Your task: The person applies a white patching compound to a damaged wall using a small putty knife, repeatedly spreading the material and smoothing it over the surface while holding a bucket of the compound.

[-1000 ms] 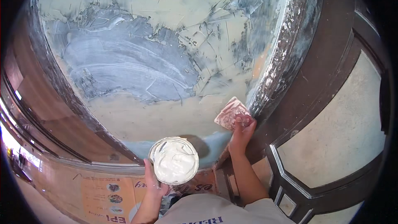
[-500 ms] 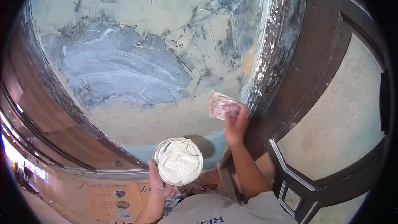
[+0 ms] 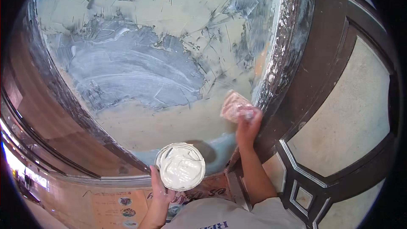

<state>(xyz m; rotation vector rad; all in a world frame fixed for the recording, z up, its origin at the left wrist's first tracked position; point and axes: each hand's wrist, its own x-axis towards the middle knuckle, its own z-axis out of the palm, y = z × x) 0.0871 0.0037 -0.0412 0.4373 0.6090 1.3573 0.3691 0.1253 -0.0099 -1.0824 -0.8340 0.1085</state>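
My left hand [image 3: 160, 190] is closed around the lower left side of a round tub [image 3: 158, 170]. Creamy white putty [image 3: 181, 166] with a ridged, glossy surface fills the tub nearly to its rim. My right hand [image 3: 249, 126] grips a flat, pinkish putty spreader [image 3: 234, 104] smeared with white, its blade tilted up and left. Behind the spreader is a wall panel [image 3: 140, 129] with cream and blue-grey patches. Whether the blade touches the panel I cannot tell. A broad blue-grey patch [image 3: 140, 70] with pale streaks lies left of the spreader.
A chipped dark frame [image 3: 277, 59] borders the panel on the right, close to my right hand. Beyond it is a dark brown wooden surface with cream insets [image 3: 343, 114]. Brown boards [image 3: 51, 114] run along the left. Printed orange cardboard [image 3: 114, 210] lies below the tub.
My right hand and the spreader have shifted slightly right against the panel, and the blade has tilted more. The tub stays nearly in place in my left hand. The whole view has turned slightly.
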